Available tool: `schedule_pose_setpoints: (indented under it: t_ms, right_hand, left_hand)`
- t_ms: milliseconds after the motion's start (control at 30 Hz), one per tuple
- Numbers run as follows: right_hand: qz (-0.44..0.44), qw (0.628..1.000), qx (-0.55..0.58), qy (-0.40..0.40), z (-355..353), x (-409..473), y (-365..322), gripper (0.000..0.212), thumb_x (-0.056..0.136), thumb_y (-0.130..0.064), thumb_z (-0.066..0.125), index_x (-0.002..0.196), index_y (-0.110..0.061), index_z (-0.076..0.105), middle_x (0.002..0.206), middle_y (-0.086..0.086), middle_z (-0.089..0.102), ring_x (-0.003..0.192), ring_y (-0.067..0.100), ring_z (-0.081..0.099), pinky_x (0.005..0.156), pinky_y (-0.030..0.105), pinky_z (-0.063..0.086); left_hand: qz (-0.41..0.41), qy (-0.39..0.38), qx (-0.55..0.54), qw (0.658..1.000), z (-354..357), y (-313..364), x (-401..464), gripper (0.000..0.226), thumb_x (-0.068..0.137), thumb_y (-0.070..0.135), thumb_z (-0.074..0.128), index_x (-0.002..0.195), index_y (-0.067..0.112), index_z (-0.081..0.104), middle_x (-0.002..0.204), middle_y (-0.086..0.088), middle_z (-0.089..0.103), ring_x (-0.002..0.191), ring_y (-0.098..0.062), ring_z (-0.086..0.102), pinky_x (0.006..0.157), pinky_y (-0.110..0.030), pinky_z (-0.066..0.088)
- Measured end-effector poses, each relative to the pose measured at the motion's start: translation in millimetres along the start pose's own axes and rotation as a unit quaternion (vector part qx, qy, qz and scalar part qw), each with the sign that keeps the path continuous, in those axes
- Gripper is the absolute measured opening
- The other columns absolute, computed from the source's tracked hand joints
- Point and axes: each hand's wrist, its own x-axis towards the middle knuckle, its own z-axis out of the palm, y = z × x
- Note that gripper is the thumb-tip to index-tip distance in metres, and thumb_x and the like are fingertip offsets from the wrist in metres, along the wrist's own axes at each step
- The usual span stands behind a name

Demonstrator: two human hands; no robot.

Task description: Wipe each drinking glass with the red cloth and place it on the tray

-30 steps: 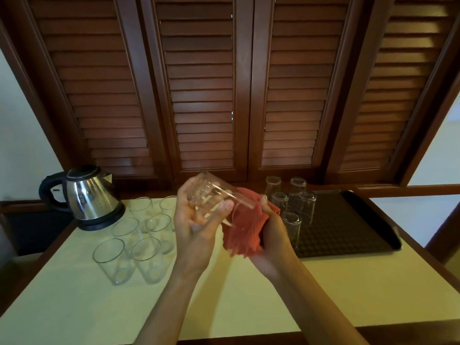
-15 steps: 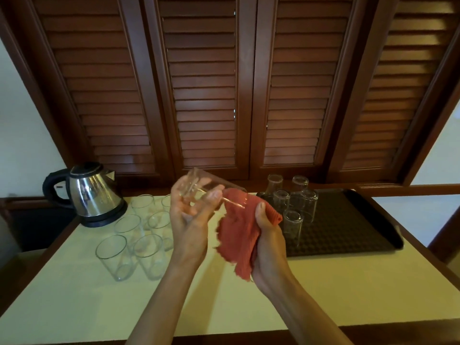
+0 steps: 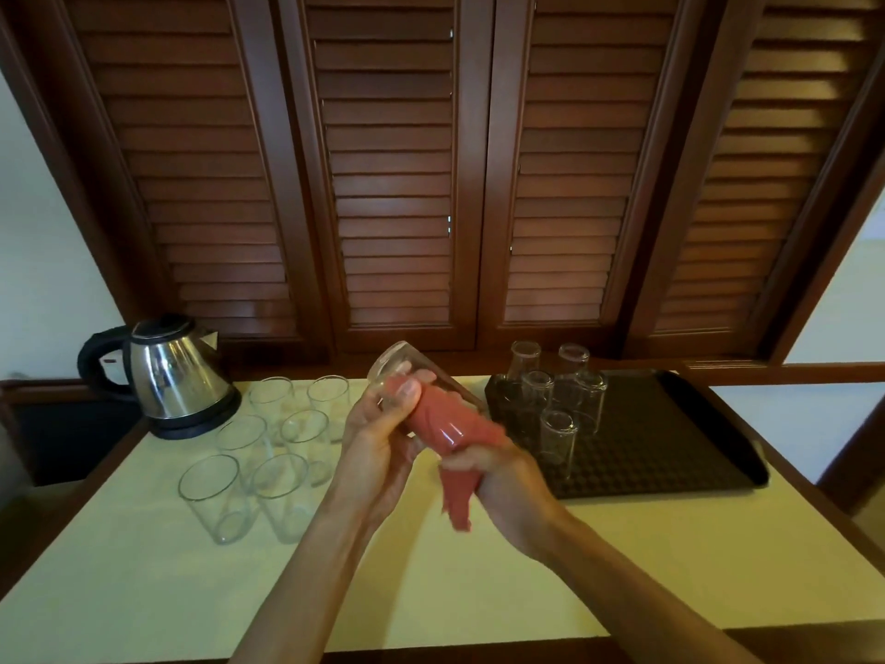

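**Cloth now pushed inside the glass**

Head view: half a second ago the cloth [image 3: 452, 431] hung outside the glass [image 3: 421, 397], bunched in the right hand [image 3: 503, 476] just below the rim. Now a thick wad of it fills the glass, showing red through the clear wall from the mouth almost to the base, while a short tail hangs below the right hand. The glass has tilted too, with its base up and to the left and its mouth down toward the right hand. My reading is that the wiping has gone from the outside to the inside, so this glass is near the end of its cleaning and the tray [image 3: 670, 452] comes next.

The left hand [image 3: 378, 440] grips the glass near its base: the thumb lies across the near wall and the fingers [image 3: 424, 376] curl round the far side, seen through the glass. The right hand is clamped on the cloth at the mouth of the glass, touching the rim or just under it; I cannot tell whether any fingertip goes inside.

Five glasses stand upside down on the tray, just right of the hands. Six more wait upright on the surface [image 3: 143, 567] to the left, beside a kettle [image 3: 177, 376]
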Motion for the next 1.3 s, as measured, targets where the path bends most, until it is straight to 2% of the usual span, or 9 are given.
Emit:
schedule_pose_setpoints:
  t_ms: [133,333,467,600,800,933,1067,1200,1300]
  right_hand:
    - [0.029,0.952,0.282,-0.118,-3,-10,-11,0.068,0.065,-0.009,0.073,0.131,-0.002,0.058,0.090,0.022,0.064,0.078,0.038,0.058,0.090,0.068,0.045]
    - [-0.026,0.993,-0.077,0.087,10,-22,9,0.023,0.072,-0.011,0.061,0.078,0.011,0.060,0.060,0.027,0.053,0.051,0.037,0.046,0.060,0.051,0.038]
    - [0.005,0.982,0.107,0.158,-17,-42,-12,0.033,0.077,0.000,0.057,0.106,0.007,0.069,0.099,0.035,0.070,0.084,0.050,0.066,0.073,0.050,0.055]
    - [-0.110,0.955,0.001,0.276,-8,-48,-28,0.014,0.098,-0.009,0.057,0.089,-0.017,0.065,0.060,0.005,0.069,0.056,0.025,0.064,0.061,0.046,0.050]
    - [-0.198,0.942,-0.252,0.102,18,-17,-17,0.056,0.101,-0.049,0.049,0.153,-0.030,0.038,0.084,0.020,0.068,0.065,0.034,0.068,0.060,0.037,0.060]
    - [-0.285,0.855,-0.428,0.060,14,-1,-39,0.044,0.105,-0.030,0.048,0.148,-0.019,0.049,0.146,-0.009,0.056,0.124,0.000,0.057,0.104,0.020,0.048]
    - [-0.330,0.787,-0.522,-0.015,2,-7,-26,0.045,0.102,-0.017,0.053,0.147,-0.015,0.049,0.159,-0.005,0.040,0.152,0.010,0.026,0.126,0.031,0.017]
    - [-0.322,0.829,-0.456,0.031,-12,-17,-22,0.046,0.105,-0.039,0.043,0.145,-0.018,0.052,0.157,-0.010,0.043,0.148,0.014,0.037,0.117,0.039,0.039]
    - [-0.316,0.830,-0.457,0.053,-8,-19,-29,0.041,0.104,-0.033,0.045,0.143,-0.022,0.050,0.151,-0.011,0.048,0.146,0.009,0.038,0.124,0.037,0.026]
  left_hand:
    - [0.011,-0.045,0.008,0.999,-5,3,7,0.072,0.057,0.042,0.101,0.113,0.011,0.071,0.111,-0.018,0.072,0.096,-0.026,0.072,0.081,-0.035,0.062]
    - [0.012,-0.050,0.008,0.999,-12,11,10,0.095,0.067,0.040,0.096,0.143,0.003,0.051,0.126,-0.019,0.068,0.109,-0.041,0.069,0.091,-0.049,0.060]
    - [0.030,-0.001,0.080,0.996,-19,27,9,0.094,0.056,0.034,0.101,0.135,0.009,0.057,0.119,-0.012,0.074,0.103,-0.037,0.075,0.090,-0.050,0.062]
    - [0.029,0.006,0.206,0.978,-15,32,5,0.071,0.064,0.011,0.095,0.128,0.019,0.065,0.116,-0.006,0.078,0.101,-0.026,0.077,0.097,-0.044,0.060]
    - [0.085,-0.054,0.321,0.942,1,25,-1,0.068,0.061,0.018,0.092,0.125,0.022,0.070,0.107,0.003,0.080,0.100,-0.016,0.076,0.084,-0.029,0.062]
    - [0.148,-0.075,0.483,0.860,-5,26,-7,0.055,0.065,0.016,0.099,0.113,0.021,0.072,0.084,0.023,0.072,0.077,-0.002,0.066,0.072,-0.018,0.052]
    - [0.180,-0.059,0.490,0.851,-11,26,-5,0.053,0.066,0.015,0.098,0.110,0.024,0.073,0.093,0.019,0.077,0.086,-0.003,0.073,0.077,-0.025,0.059]
    - [0.150,-0.077,0.491,0.855,-6,20,-7,0.061,0.065,0.019,0.099,0.119,0.026,0.072,0.099,0.020,0.077,0.094,-0.004,0.073,0.083,-0.028,0.060]
    - [0.149,-0.088,0.493,0.853,7,0,-9,0.054,0.065,0.017,0.099,0.113,0.023,0.074,0.092,0.019,0.077,0.086,-0.005,0.072,0.078,-0.028,0.058]
